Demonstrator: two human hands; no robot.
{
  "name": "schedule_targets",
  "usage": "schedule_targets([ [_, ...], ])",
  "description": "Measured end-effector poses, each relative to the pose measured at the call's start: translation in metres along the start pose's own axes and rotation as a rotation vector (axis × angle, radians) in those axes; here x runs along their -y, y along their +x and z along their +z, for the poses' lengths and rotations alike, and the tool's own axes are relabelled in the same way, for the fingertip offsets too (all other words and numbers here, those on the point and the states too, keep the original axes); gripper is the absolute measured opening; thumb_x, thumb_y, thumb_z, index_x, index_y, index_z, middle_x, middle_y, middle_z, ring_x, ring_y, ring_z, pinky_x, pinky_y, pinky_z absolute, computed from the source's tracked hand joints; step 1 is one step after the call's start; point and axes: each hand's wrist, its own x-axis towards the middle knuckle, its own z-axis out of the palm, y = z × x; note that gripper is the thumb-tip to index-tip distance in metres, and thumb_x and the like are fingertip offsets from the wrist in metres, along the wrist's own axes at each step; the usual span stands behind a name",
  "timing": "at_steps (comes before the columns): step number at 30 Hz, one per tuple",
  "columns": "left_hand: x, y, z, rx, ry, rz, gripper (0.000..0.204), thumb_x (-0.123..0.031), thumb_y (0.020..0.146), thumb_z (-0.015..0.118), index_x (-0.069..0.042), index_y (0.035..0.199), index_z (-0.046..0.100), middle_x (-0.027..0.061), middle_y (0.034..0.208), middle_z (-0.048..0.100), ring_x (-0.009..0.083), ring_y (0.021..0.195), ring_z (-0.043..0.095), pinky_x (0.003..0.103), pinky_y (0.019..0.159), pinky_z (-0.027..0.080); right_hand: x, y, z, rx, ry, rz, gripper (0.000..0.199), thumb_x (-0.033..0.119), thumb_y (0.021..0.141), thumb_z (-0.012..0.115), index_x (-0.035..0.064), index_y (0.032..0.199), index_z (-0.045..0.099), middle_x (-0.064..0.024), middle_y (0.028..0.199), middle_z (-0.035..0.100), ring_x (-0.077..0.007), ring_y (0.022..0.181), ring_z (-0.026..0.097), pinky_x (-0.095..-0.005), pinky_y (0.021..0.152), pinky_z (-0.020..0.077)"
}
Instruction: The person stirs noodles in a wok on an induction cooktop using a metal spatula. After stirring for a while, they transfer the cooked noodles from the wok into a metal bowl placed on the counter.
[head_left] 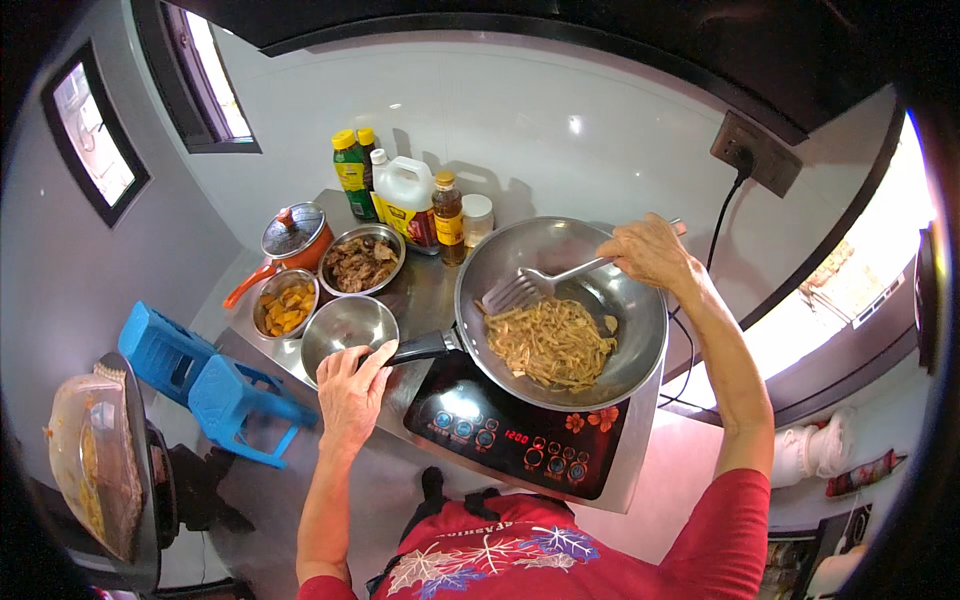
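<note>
Right hand (648,255): fingers closed around spatula (542,282), long axis two-to-eight o'clock. Strips (550,347) lie in wok (500,250), between seven and eight o'clock from that nearer hand. Left hand (350,398): fingers part-spread at bowl (350,325) rim; grip cannot be told.

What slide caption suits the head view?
Right hand holds a slotted spatula in a wok of food strips; left hand at a metal bowl.

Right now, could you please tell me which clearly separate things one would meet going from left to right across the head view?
Clear domed cover → orange food pieces → left hand → amber bottle with a yellow label → spatula blade → right hand → wall socket.
</note>
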Motion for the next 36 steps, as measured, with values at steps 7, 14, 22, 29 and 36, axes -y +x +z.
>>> schedule_targets([
  [7,0.006,0.001,-0.001,0.041,0.014,0.024,0.037,-0.02,0.081,0.07,-0.024,0.118,0.066,0.0016,0.097,0.06,0.0229,0.092,0.056,0.045,0.093,0.04,0.023,-0.064,-0.067,-0.082,-0.168,0.104,0.01,0.011,0.076,0.065,0.019,0.08,0.069,-0.0019,0.071,0.06,-0.0187,0.082,0.063,-0.0369,0.077,0.0421],
  [14,0.017,0.011,-0.007,0.091,-0.095,0.102,0.04,-0.026,0.079,0.072,-0.021,0.119,0.065,0.0018,0.096,0.06,0.0225,0.092,0.058,0.045,0.093,0.038,0.016,-0.083,-0.045,0.133,-0.518,0.425,0.009,0.008,0.076,0.064,0.0115,0.081,0.071,-0.0064,0.073,0.064,-0.0238,0.079,0.065,-0.0391,0.075,0.045],
  [22,0.046,0.017,-0.006,0.154,-0.219,0.173,0.04,-0.031,0.08,0.071,-0.018,0.118,0.065,0.0017,0.094,0.062,0.0225,0.088,0.059,0.039,0.088,0.038,0.051,-0.074,-0.079,0.499,-0.339,0.541,0.011,0.006,0.064,0.064,0.0134,0.069,0.071,-0.0106,0.065,0.066,-0.0317,0.067,0.068,-0.0418,0.059,0.0501],
  [29,0.058,0.023,0.001,0.152,-0.306,0.268,0.039,-0.031,0.081,0.071,-0.016,0.116,0.064,0.001,0.086,0.062,0.0215,0.083,0.059,0.039,0.087,0.038,0.079,-0.069,-0.095,0.449,-0.237,0.584,0.012,0.012,0.073,0.06,0.0145,0.078,0.072,-0.0123,0.078,0.068,-0.0323,0.077,0.067,-0.0449,0.064,0.052],
  [36,0.066,0.03,0.0,0.258,-0.387,0.298,0.041,-0.031,0.08,0.072,-0.011,0.116,0.065,0.0063,0.091,0.065,0.0253,0.086,0.06,0.04,0.092,0.039,0.137,-0.068,-0.117,0.402,-0.304,0.573,0.015,0.01,0.079,0.06,0.0164,0.084,0.072,-0.0082,0.078,0.068,-0.03,0.075,0.068,-0.044,0.065,0.0531],
])
